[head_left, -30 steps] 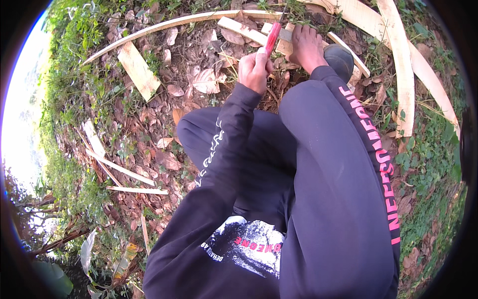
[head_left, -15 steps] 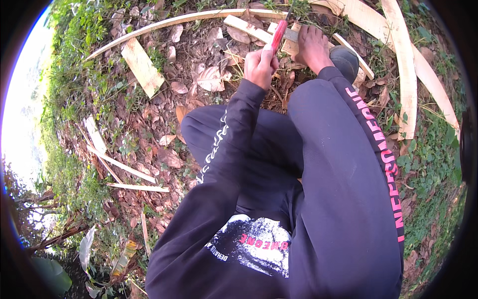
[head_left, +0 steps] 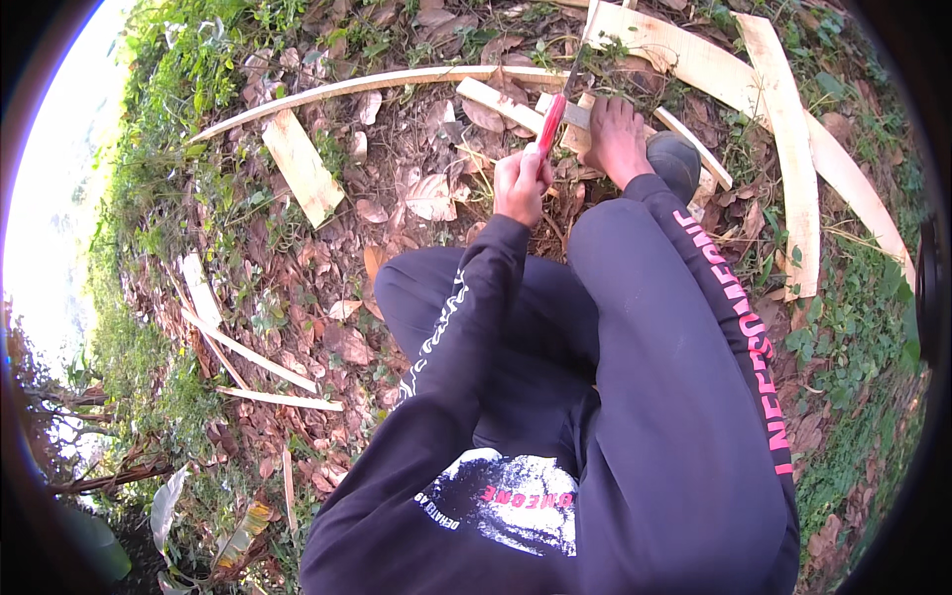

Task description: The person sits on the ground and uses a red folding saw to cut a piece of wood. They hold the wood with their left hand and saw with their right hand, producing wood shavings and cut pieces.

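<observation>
My left hand (head_left: 522, 186) is closed around the red handle of a bladed tool (head_left: 551, 121). Its thin blade, seen nearly edge-on, points away from me; I cannot make out whether it is a saw or a knife. Just right of the handle, my right hand (head_left: 616, 137) presses its bent fingers on a short piece of wood (head_left: 575, 139). The fingers hide part of that piece. A dark shoe (head_left: 674, 165) sits against the right wrist. Another pale wood strip (head_left: 499, 103) lies just beyond the left hand, its right end near the handle.
A long thin wood strip (head_left: 347, 87) curves across the far left. Wide pale boards (head_left: 783, 149) lie at the far right, one across another. A short board (head_left: 302, 169) and several thin offcuts (head_left: 248, 349) lie on the left among dry leaves. Green plants edge the ground.
My view has tilted farther out, so everything sits lower in the picture. More of the blade and the far boards shows. Both hands keep their holds.
</observation>
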Motion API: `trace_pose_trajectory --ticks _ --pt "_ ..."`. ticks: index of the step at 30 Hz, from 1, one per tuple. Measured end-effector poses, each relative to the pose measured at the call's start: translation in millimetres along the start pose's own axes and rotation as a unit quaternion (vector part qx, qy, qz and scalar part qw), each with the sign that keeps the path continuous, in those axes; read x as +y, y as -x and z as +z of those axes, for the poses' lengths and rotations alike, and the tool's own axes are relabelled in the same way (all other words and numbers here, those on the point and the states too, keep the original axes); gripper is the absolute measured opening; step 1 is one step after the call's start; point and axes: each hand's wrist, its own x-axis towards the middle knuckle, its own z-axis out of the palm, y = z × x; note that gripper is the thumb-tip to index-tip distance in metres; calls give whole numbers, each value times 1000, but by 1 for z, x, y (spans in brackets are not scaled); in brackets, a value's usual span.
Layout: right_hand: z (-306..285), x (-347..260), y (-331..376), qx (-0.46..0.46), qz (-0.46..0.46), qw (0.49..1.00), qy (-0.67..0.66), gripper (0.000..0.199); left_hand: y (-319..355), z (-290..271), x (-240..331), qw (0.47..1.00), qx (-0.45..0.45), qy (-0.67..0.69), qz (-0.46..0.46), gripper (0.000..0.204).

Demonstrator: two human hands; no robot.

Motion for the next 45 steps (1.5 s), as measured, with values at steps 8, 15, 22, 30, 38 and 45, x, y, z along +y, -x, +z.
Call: trace_pose_trajectory --ticks 8,15,22,30,38,45 --pt "-3 0 5 10 -17 1000 23 86 -48 4 69 977 -2 151 148 38" --pt "-2 -1 5 -1 -13 999 45 90 14 -37 116 980 18 92 178 38" --pt "-4 -3 6 -7 3 998 62 93 136 -67 88 998 38 51 27 38" --pt "-13 -16 6 -96 23 994 52 96 191 -66 74 996 66 54 -7 39" --pt "-14 -10 12 -107 9 994 14 90 178 -49 68 998 25 23 -45 39" --pt "-21 -12 15 -107 -6 994 7 98 170 -50 56 990 -12 50 -128 38"
